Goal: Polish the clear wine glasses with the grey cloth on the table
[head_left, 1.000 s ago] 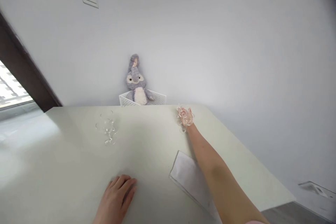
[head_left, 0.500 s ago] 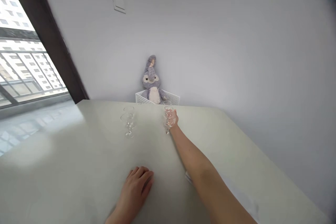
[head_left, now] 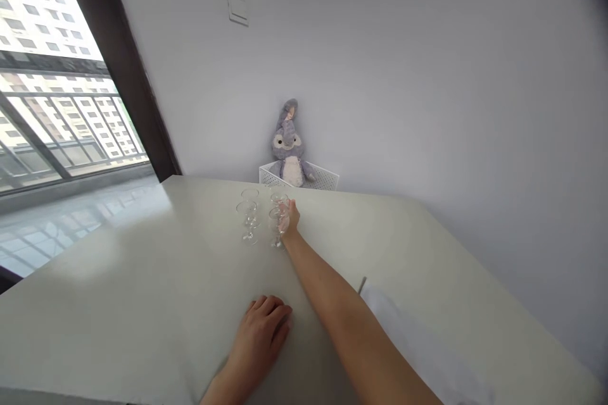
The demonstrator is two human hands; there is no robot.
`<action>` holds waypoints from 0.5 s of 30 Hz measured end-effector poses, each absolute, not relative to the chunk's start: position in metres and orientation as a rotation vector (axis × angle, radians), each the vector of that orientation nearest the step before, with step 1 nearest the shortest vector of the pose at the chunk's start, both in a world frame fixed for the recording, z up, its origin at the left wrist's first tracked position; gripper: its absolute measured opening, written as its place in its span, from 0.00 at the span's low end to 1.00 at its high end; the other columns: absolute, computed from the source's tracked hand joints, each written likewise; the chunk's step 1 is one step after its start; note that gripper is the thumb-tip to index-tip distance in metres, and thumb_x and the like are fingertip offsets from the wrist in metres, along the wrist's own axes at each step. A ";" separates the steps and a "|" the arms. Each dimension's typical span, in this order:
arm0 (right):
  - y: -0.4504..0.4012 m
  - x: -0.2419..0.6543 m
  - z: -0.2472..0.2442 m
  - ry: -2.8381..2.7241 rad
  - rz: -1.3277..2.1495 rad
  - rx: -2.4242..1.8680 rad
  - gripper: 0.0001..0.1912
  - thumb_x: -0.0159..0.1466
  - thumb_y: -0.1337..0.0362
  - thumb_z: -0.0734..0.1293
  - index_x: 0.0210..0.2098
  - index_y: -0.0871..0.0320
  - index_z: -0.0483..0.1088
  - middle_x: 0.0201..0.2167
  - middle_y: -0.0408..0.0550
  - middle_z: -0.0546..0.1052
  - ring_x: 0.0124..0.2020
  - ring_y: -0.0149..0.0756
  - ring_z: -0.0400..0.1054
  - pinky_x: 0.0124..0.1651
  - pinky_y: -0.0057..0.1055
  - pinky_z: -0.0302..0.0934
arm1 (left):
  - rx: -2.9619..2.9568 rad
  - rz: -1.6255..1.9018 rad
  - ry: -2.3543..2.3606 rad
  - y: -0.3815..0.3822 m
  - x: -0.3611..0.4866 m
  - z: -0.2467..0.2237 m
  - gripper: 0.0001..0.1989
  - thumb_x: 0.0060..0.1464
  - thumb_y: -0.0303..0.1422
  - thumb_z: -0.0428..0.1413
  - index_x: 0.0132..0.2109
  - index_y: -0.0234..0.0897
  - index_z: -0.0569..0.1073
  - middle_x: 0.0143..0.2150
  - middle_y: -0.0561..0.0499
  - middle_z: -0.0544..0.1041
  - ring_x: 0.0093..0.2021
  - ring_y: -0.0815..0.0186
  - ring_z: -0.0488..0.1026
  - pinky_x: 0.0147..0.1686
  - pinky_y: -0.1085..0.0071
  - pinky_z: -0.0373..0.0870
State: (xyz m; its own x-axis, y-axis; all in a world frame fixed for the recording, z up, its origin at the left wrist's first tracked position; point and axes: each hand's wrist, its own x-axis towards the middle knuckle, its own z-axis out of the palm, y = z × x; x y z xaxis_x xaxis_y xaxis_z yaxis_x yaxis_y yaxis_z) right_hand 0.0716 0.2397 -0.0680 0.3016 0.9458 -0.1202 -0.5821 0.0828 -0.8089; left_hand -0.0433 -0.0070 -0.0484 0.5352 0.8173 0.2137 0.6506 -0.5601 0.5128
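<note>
My right hand (head_left: 292,218) reaches far across the table, its fingers wrapped round the right side of a clear stemmed glass (head_left: 278,218). More clear rims show just behind that glass, partly overlapping it, and the fingers show through the glass. To the left, a small gap away, stands another group of clear stemmed glasses, with one glass (head_left: 247,210) in front and a second glass (head_left: 250,195) behind it. Nearer to me, my left hand (head_left: 259,338) rests palm down on the table, fingers loosely bent and holding nothing.
A pale table (head_left: 166,304) spreads below. Beyond its far edge a grey plush rabbit (head_left: 291,158) sits in a white perforated basket (head_left: 327,178) against the wall. A whitish sheet or cloth (head_left: 422,342) lies right of my right forearm. A window with railings is at the left.
My right hand has moved left with the glass, and the gap to the left group of glasses has narrowed. The view has shifted slightly. My left hand stays resting on the table.
</note>
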 end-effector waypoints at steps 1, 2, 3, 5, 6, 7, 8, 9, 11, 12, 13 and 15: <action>0.237 0.067 -0.065 -0.464 1.206 -0.918 0.23 0.61 0.48 0.51 0.47 0.57 0.58 0.38 0.49 0.73 0.38 0.35 0.68 0.34 0.31 0.63 | 2.404 0.607 1.206 -0.007 -0.043 -0.048 0.11 0.56 0.32 0.45 0.41 0.41 0.71 0.38 0.49 0.71 0.38 0.63 0.65 0.38 0.65 0.61; 0.235 0.063 -0.062 -0.435 1.202 -0.934 0.23 0.61 0.49 0.52 0.47 0.57 0.58 0.39 0.49 0.73 0.38 0.35 0.68 0.35 0.32 0.63 | 2.403 0.597 1.207 -0.007 -0.043 -0.047 0.11 0.56 0.32 0.45 0.41 0.41 0.71 0.38 0.49 0.71 0.38 0.63 0.65 0.38 0.65 0.61; 0.232 0.059 -0.059 -0.414 1.202 -0.946 0.22 0.61 0.50 0.52 0.46 0.58 0.58 0.39 0.50 0.73 0.38 0.35 0.68 0.35 0.32 0.63 | 2.401 0.588 1.209 -0.007 -0.043 -0.047 0.11 0.56 0.32 0.45 0.41 0.41 0.71 0.38 0.49 0.71 0.38 0.63 0.65 0.38 0.65 0.60; 0.227 0.054 -0.053 -0.387 1.202 -0.966 0.21 0.61 0.51 0.53 0.46 0.58 0.59 0.39 0.50 0.74 0.37 0.36 0.68 0.35 0.33 0.63 | 2.397 0.587 1.205 -0.007 -0.043 -0.046 0.11 0.56 0.32 0.45 0.42 0.41 0.71 0.38 0.48 0.71 0.38 0.63 0.65 0.38 0.65 0.60; 0.225 0.051 -0.050 -0.380 1.201 -0.973 0.20 0.61 0.51 0.53 0.45 0.58 0.59 0.38 0.50 0.74 0.36 0.36 0.68 0.35 0.33 0.62 | 2.394 0.596 1.202 -0.007 -0.043 -0.046 0.11 0.56 0.32 0.45 0.42 0.41 0.71 0.38 0.48 0.71 0.38 0.63 0.65 0.38 0.65 0.60; 0.223 0.049 -0.048 -0.375 1.197 -0.979 0.20 0.61 0.52 0.53 0.45 0.59 0.59 0.38 0.50 0.74 0.37 0.36 0.68 0.35 0.34 0.62 | 2.391 0.604 1.197 -0.007 -0.043 -0.046 0.11 0.56 0.31 0.45 0.41 0.41 0.71 0.38 0.48 0.71 0.38 0.63 0.65 0.38 0.65 0.60; 0.222 0.047 -0.047 -0.373 1.192 -0.985 0.20 0.61 0.52 0.53 0.46 0.59 0.59 0.39 0.50 0.74 0.37 0.36 0.67 0.36 0.34 0.62 | 2.389 0.610 1.193 -0.008 -0.043 -0.045 0.11 0.55 0.31 0.45 0.41 0.41 0.71 0.38 0.48 0.71 0.38 0.63 0.65 0.38 0.65 0.60; 0.221 0.046 -0.047 -0.373 1.187 -0.989 0.20 0.61 0.52 0.52 0.46 0.59 0.59 0.39 0.50 0.73 0.38 0.36 0.67 0.37 0.34 0.62 | 2.388 0.612 1.194 -0.008 -0.042 -0.045 0.11 0.55 0.31 0.45 0.41 0.41 0.71 0.38 0.49 0.71 0.38 0.63 0.65 0.38 0.65 0.60; 0.221 0.041 -0.048 -0.379 1.176 -0.999 0.20 0.61 0.52 0.51 0.47 0.59 0.58 0.40 0.50 0.73 0.39 0.37 0.67 0.38 0.35 0.62 | 2.385 0.605 1.204 -0.008 -0.042 -0.045 0.11 0.55 0.31 0.45 0.41 0.42 0.71 0.38 0.49 0.71 0.38 0.63 0.64 0.38 0.65 0.60; 0.222 0.039 -0.049 -0.386 1.170 -1.003 0.21 0.62 0.52 0.51 0.47 0.59 0.58 0.40 0.50 0.73 0.40 0.37 0.67 0.39 0.36 0.62 | 2.384 0.602 1.210 -0.009 -0.042 -0.045 0.11 0.55 0.31 0.45 0.41 0.42 0.71 0.38 0.49 0.71 0.38 0.63 0.64 0.38 0.65 0.60; 0.222 0.037 -0.050 -0.396 1.162 -1.006 0.21 0.62 0.52 0.51 0.47 0.58 0.57 0.40 0.51 0.73 0.41 0.37 0.66 0.39 0.36 0.61 | 2.385 0.601 1.214 -0.009 -0.042 -0.044 0.11 0.55 0.31 0.45 0.41 0.42 0.71 0.38 0.49 0.71 0.38 0.63 0.64 0.38 0.65 0.60; 0.224 0.032 -0.053 -0.424 1.142 -1.012 0.22 0.61 0.51 0.50 0.48 0.58 0.57 0.40 0.50 0.72 0.44 0.38 0.66 0.41 0.37 0.61 | 2.392 0.602 1.213 -0.009 -0.042 -0.044 0.11 0.55 0.31 0.45 0.41 0.42 0.71 0.38 0.49 0.71 0.38 0.63 0.65 0.38 0.65 0.60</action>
State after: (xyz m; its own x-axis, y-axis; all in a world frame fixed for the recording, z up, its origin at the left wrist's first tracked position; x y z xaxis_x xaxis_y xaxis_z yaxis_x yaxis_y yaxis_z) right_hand 0.0319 0.2237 -0.0528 0.4010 0.8943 -0.1988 -0.5478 0.0601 -0.8344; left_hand -0.0419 -0.0089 -0.0443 0.5329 0.8228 0.1977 0.6549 -0.5489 0.5194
